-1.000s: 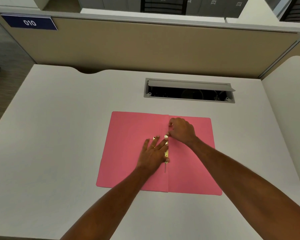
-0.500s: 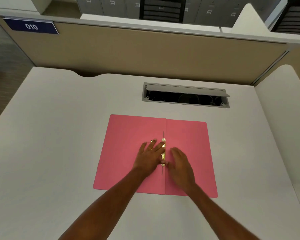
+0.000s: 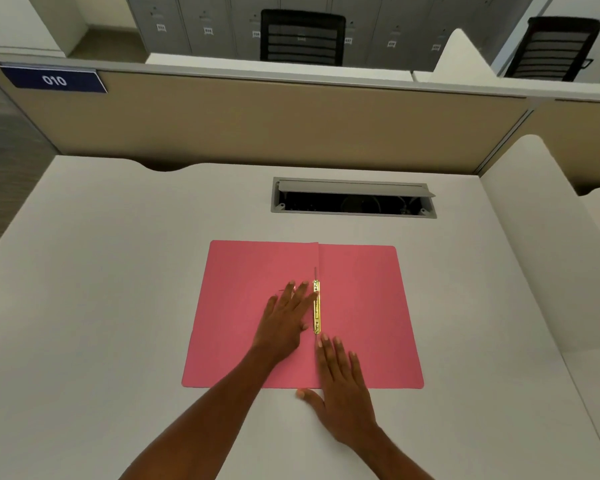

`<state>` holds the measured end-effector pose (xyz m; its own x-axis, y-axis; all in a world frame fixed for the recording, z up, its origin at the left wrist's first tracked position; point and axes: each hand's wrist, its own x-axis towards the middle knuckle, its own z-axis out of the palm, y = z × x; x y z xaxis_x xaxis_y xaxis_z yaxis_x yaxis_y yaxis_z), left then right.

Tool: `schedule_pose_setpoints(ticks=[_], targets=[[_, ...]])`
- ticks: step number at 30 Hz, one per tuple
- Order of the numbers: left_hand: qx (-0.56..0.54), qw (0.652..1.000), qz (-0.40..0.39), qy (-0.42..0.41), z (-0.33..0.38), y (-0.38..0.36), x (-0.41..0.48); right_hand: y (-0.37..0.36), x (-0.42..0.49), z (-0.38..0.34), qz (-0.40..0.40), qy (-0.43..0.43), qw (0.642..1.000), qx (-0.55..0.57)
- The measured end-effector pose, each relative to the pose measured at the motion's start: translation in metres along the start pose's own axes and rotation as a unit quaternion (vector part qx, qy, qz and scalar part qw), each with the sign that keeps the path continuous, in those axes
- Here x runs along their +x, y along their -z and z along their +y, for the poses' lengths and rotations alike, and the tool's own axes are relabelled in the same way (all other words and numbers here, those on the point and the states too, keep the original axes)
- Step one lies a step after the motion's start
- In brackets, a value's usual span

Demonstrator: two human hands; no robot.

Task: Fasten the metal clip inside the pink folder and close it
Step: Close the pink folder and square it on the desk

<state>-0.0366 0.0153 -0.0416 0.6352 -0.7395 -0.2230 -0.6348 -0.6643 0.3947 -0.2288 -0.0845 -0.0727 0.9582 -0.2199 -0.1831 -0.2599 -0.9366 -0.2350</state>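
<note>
The pink folder [image 3: 361, 306] lies open and flat on the white desk [image 3: 118, 289]. A gold metal clip [image 3: 316, 308] runs along its centre fold, with thin prongs sticking out at both ends. My left hand [image 3: 286, 318] lies flat on the left flap, fingers spread, fingertips beside the clip's upper end. My right hand [image 3: 342, 382] rests flat over the folder's near edge, its fingertips just below the clip's lower end and its thumb on the desk. Neither hand holds anything.
An open grey cable hatch [image 3: 352, 199] is set in the desk behind the folder. A beige partition [image 3: 257, 126] with a blue "010" label [image 3: 54, 80] closes the back. A white divider [image 3: 534, 237] bounds the right side.
My right hand moved from the clip's upper end down to below its lower end, onto the folder's near edge. My left hand stayed flat beside the clip.
</note>
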Motion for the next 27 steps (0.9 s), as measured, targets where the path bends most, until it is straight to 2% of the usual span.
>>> schedule_pose_setpoints(ticks=[3, 5, 8, 11, 19, 27], targets=[[-0.022, 0.995, 0.045, 0.084, -0.006, -0.009, -0.029, -0.002, 0.0, 0.002, 0.001, 0.001, 1.0, 0.004], [-0.046, 0.98, 0.074, 0.178, -0.012, -0.013, -0.053, -0.002, -0.001, 0.002, -0.005, 0.001, 1.0, 0.005], [-0.084, 0.933, 0.102, 0.336, -0.025, -0.011, -0.086, -0.002, -0.001, 0.003, -0.011, 0.0, 1.0, 0.001], [-0.12, 0.887, 0.116, 0.431, -0.033, -0.004, -0.11, 0.0, -0.001, 0.002, -0.013, 0.0, 1.0, -0.001], [-0.221, 0.837, 0.182, 0.467, -0.039, 0.029, -0.12, 0.004, -0.002, 0.001, -0.027, 0.002, 1.0, -0.017], [-0.31, 0.78, 0.195, 0.507, -0.077, 0.047, -0.112, 0.008, -0.003, 0.0, -0.03, 0.008, 0.999, -0.019]])
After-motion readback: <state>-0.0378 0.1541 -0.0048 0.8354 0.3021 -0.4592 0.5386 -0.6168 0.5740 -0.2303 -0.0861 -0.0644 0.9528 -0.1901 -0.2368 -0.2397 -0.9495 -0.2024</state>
